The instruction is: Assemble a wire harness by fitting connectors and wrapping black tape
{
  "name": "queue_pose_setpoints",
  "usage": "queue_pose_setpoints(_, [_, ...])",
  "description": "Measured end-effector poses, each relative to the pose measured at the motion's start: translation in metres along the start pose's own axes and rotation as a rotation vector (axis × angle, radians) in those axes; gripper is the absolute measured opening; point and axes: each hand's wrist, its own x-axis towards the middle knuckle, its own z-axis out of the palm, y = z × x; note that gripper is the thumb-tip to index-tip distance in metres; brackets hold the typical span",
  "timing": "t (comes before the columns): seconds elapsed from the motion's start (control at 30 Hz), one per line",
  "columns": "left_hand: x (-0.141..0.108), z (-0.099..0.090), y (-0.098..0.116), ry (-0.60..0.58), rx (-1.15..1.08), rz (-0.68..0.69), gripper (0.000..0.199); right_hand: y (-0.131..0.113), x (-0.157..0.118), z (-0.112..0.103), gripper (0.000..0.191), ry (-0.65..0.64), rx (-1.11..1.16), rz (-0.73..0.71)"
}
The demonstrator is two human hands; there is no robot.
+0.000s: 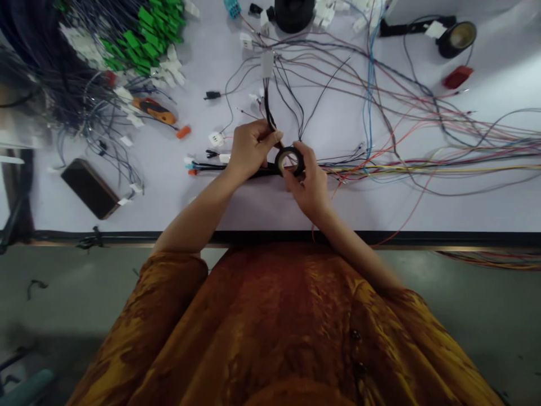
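Note:
My right hand [311, 183] grips a roll of black tape [300, 162] by its ring, thumb in front and fingers over the far side. Left of it, my left hand [251, 148] pinches a black-wrapped wire branch [267, 104] between thumb and fingers, close to where the tape leaves the roll. That branch runs up to a white connector [267, 64]. Beneath both hands a wire bundle lies sideways, with black-covered ends [211, 167] to the left and loose coloured wires [380, 167] to the right. My fingers hide the junction.
Wires with green connectors [147, 39] are heaped at upper left. An orange-and-black tool [155, 110] and a phone [91, 189] lie below them. Another black roll [295, 12], a black cup-shaped piece [456, 39] and a red connector [457, 76] are farther back. The table's dark edge [262, 238] is near my body.

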Motion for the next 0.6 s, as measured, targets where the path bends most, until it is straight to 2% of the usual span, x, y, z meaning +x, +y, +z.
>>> queue_pose_setpoints(0.13, [0.008,-0.002,0.012,-0.017,0.088,0.002,0.021,-0.004,-0.007,0.025,0.058,-0.014,0.165,0.170])
queue_pose_setpoints(0.23, [0.006,0.001,0.022,-0.029,0.053,0.003,0.016,-0.005,-0.006,0.026,0.053,-0.045,0.157,0.127])
queue_pose_setpoints(0.33, [-0.011,0.007,0.035,-0.019,0.149,0.081,0.014,-0.005,0.005,0.004,0.031,0.054,0.086,0.057])
queue_pose_setpoints(0.43, [-0.036,0.017,0.046,-0.017,0.467,0.159,0.012,-0.010,0.033,-0.027,0.022,0.125,0.115,0.017])
queue_pose_setpoints(0.53, [-0.053,0.024,0.045,-0.024,0.688,0.184,0.018,-0.021,0.070,-0.044,0.016,-0.029,0.069,-0.043])
queue_pose_setpoints(0.6, [-0.057,0.027,0.039,-0.030,0.738,0.211,0.020,-0.032,0.091,-0.045,0.008,-0.150,-0.095,-0.084])
